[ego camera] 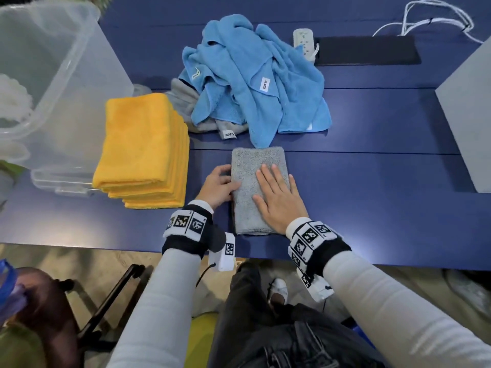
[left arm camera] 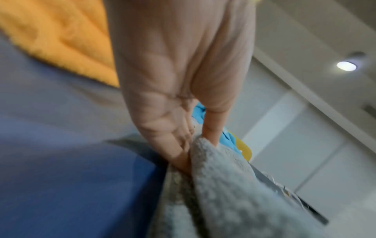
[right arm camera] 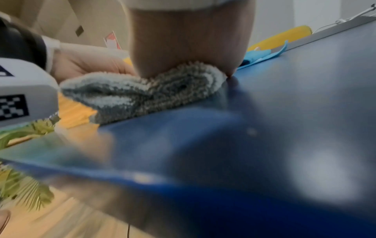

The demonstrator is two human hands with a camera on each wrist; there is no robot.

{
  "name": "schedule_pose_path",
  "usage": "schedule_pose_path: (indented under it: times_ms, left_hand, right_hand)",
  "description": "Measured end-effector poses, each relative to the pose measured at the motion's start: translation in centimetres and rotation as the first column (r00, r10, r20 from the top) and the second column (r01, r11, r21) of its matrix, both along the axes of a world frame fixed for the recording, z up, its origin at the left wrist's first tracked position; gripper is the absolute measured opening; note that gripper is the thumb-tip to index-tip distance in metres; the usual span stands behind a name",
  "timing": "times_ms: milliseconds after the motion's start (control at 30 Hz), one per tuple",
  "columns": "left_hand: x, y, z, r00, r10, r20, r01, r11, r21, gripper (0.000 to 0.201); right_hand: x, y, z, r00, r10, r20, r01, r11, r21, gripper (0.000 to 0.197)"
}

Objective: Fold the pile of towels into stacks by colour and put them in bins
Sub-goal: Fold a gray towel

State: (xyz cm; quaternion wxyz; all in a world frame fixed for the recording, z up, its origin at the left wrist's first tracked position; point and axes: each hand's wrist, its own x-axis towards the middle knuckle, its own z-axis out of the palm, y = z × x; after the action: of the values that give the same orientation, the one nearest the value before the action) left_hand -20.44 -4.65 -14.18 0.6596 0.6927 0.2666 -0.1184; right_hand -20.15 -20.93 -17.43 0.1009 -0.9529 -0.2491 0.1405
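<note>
A person's right hand [ego camera: 279,197] lies flat, fingers straight, on a folded grey towel [ego camera: 252,181] at the near edge of a blue table [ego camera: 372,181], while the left hand [ego camera: 216,187] pinches the towel's left edge. To the left is a stack of folded yellow towels [ego camera: 143,150]; behind, a loose heap of blue towels [ego camera: 252,83]. A clear plastic bin [ego camera: 53,88] at far left holds something white, indistinct.

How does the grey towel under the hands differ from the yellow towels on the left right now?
The grey towel is a single folded piece; the yellow towels form a stack of several. The right hand presses the grey one flat while the left hand grips its edge; the yellow ones lie untouched. Both are folded.
</note>
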Motion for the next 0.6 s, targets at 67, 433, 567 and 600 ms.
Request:
schedule_pose_path:
  times_ms: [67, 433, 567, 600]
  left_hand:
    - [-0.1, 0.5, -0.2, 0.999, -0.021, 0.049, 0.008, 0.969, 0.248, 0.050]
    - [-0.8, -1.2, -0.4, 0.989, -0.111, -0.096, 0.146, 0.810, 0.568, 0.041]
    - [-0.3, 1.9, 0.4, 0.997, -0.069, -0.031, 0.068, 0.649, 0.758, 0.042]
    - [-0.1, 2.8, 0.7, 0.997, -0.080, 0.005, 0.042, 0.568, 0.822, 0.046]
  right_hand:
    - [0.1, 0.1, 0.1, 1.000, -0.001, -0.007, 0.001, 1.000, -0.009, 0.069]
    - [1.5, -0.9, 3.8, 0.926, -0.314, -0.212, 0.363, 0.894, 0.262, 0.030]
    - [2.6, 2.8, 4.2, 0.945, -0.175, -0.277, 0.249, 0.933, 0.259, 0.036]
    - [2.9, 4.0, 4.3, 0.952, -0.129, -0.278, 0.201, 0.948, 0.248, 0.039]
